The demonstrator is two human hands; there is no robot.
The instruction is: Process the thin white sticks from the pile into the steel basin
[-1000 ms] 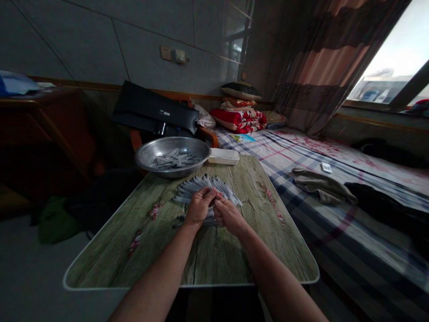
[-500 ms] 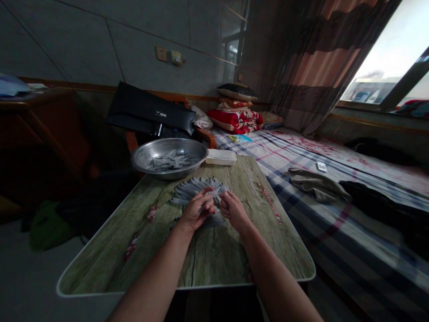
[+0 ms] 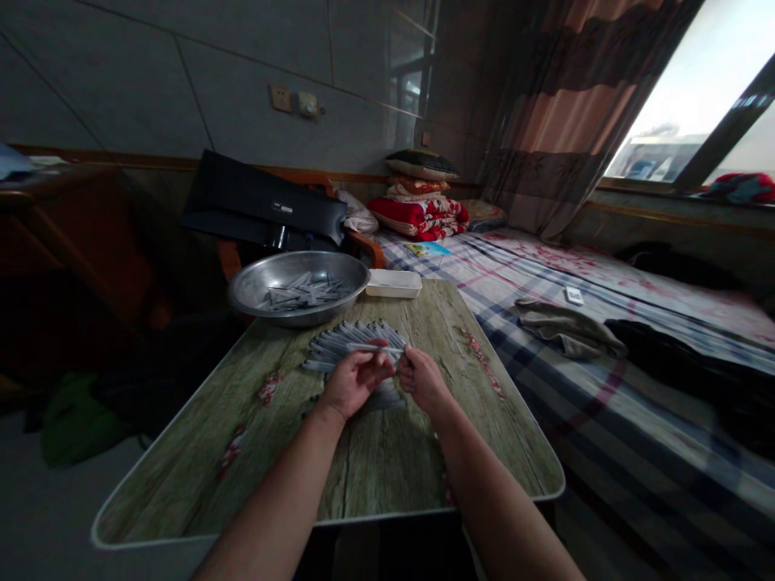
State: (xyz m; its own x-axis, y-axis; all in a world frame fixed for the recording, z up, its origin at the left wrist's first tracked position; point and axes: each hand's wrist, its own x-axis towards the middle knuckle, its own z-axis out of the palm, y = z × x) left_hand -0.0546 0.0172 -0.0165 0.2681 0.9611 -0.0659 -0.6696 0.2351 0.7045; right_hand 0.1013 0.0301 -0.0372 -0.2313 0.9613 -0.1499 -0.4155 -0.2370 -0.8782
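A slim, pale pen [image 3: 358,347] lies crosswise between my two hands above the table. My left hand [image 3: 356,379] is closed loosely around its middle, with the thumb and fingers curled. My right hand [image 3: 422,378] pinches the pen's right end, its fingers folded into the palm; the tip inside is hidden. Just beyond my hands, a fan-shaped row of similar translucent pens [image 3: 330,343] with dark ends rests on the wood-patterned table [image 3: 375,476]. More of them lie partly hidden beneath my hands.
A wide metal basin [image 3: 242,294] holding many loose pens or pen parts stands at the table's far left. Beside it is a white rectangular tray [image 3: 393,290]. A bed [image 3: 484,282] with a plaid sheet adjoins the right side; a wooden chair with a black case [image 3: 260,198] stands behind.
The pen has turned from slanting to nearly level, and its left part now shows above my left fingers. My left hand has loosened slightly. The whole view has shifted a little.
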